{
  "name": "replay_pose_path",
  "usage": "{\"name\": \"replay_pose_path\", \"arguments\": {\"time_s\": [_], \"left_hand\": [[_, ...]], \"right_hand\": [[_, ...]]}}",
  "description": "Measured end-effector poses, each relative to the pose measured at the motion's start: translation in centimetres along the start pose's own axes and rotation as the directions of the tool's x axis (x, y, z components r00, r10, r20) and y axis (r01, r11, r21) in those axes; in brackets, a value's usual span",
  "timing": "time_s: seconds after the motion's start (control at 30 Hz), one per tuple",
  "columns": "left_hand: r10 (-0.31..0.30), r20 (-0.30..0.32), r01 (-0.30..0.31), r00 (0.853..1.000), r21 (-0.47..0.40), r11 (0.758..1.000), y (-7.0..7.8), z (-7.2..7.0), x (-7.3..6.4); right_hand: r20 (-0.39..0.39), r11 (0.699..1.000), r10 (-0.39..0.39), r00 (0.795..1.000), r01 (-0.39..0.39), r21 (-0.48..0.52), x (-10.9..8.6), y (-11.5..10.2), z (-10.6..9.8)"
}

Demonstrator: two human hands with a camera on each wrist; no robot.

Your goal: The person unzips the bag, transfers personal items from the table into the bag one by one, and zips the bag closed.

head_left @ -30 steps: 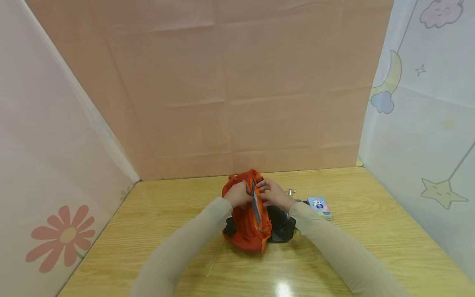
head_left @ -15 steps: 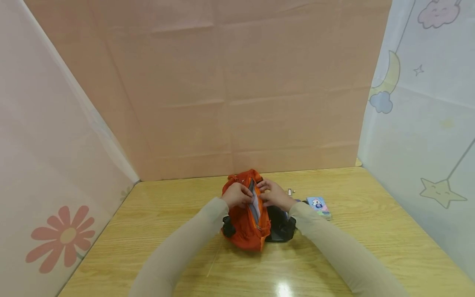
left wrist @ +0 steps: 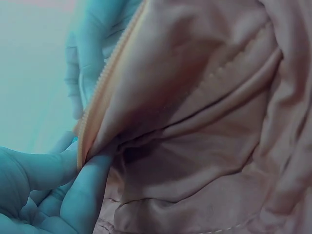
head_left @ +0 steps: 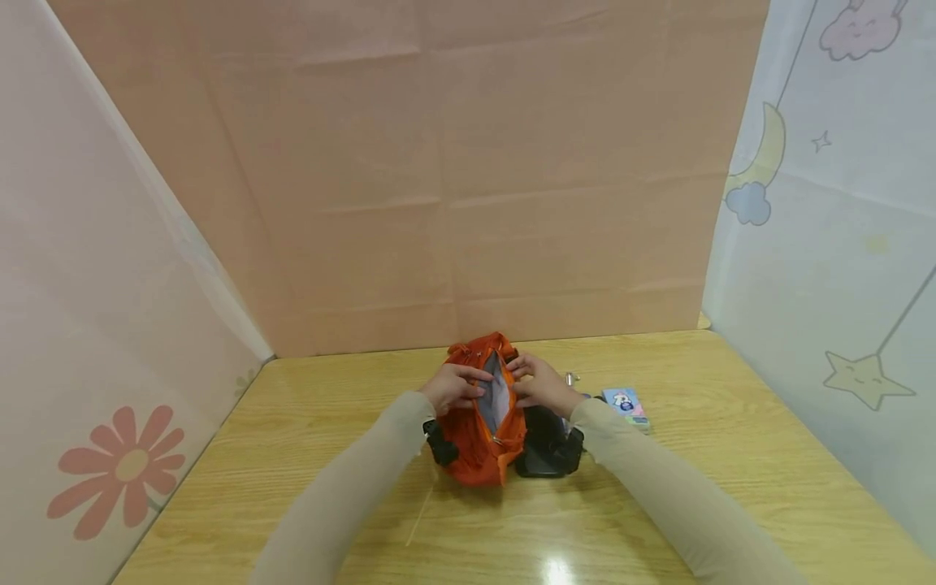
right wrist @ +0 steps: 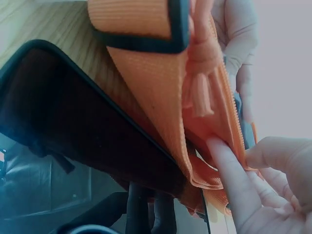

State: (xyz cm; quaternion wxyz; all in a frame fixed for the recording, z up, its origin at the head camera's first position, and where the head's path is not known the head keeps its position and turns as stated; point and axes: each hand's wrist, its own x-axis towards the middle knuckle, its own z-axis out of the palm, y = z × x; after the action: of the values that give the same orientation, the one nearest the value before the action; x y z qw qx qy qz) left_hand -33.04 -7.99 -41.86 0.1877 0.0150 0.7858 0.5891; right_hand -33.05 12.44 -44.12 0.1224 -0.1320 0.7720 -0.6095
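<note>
We note an orange bag point(head_left: 475, 463) on the wooden table point(head_left: 307, 431), its zipped mouth point(head_left: 494, 413) facing up and lying between the two hands. Left hand point(head_left: 449, 388): pinching the bag's left zip edge point(left wrist: 108, 83), one finger tucked inside against the lining. Right hand point(head_left: 544, 385): pinching the opposite zip edge point(right wrist: 237, 119) between thumb and finger. The hands are apart, with only the mouth between them. We judge that the paired grips serve to keep the soft sides spread, since slack cloth like this would probably sag closed unheld; the grey lining shows in the gap.

Position: the bag's body sits mostly below and inward of the left hand; a black buckle point(head_left: 441, 445) hangs near the left sleeve point(head_left: 354, 479). To the bag's right, just beside it, lies a dark item point(head_left: 548, 455) whose kind we cannot tell. A blue box point(head_left: 625, 403) and a small metal piece point(head_left: 571, 379) lie farther right, perhaps set there to leave the bag room
</note>
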Motion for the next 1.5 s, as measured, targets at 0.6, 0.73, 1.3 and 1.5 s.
{"name": "replay_pose_path", "arguments": {"time_s": [0.6, 0.73, 1.3, 1.5], "left_hand": [[0.022, -0.033, -0.023, 0.999, -0.024, 0.999, 0.8, -2.9, -1.5], [0.021, -0.046, -0.023, 0.999, -0.039, 0.999, 0.7, -3.2, -1.8], [0.007, 0.006, -0.007, 1.0, -0.07, 0.998, -0.1, -2.8, -1.6], [-0.001, 0.008, 0.002, 1.0, -0.072, 0.997, 0.0, -2.7, -1.6]], "right_hand": [[0.068, 0.999, -0.017, 0.998, 0.014, 0.049, 0.0, -0.1, 0.2], [0.07, 0.999, -0.014, 0.997, 0.011, 0.048, 0.1, 0.2, 0.3], [0.077, 0.999, 0.032, 0.996, -0.034, 0.029, 0.3, 0.5, 0.2], [0.09, 0.998, 0.047, 0.995, -0.051, 0.04, 0.2, 0.2, 0.4]]}}
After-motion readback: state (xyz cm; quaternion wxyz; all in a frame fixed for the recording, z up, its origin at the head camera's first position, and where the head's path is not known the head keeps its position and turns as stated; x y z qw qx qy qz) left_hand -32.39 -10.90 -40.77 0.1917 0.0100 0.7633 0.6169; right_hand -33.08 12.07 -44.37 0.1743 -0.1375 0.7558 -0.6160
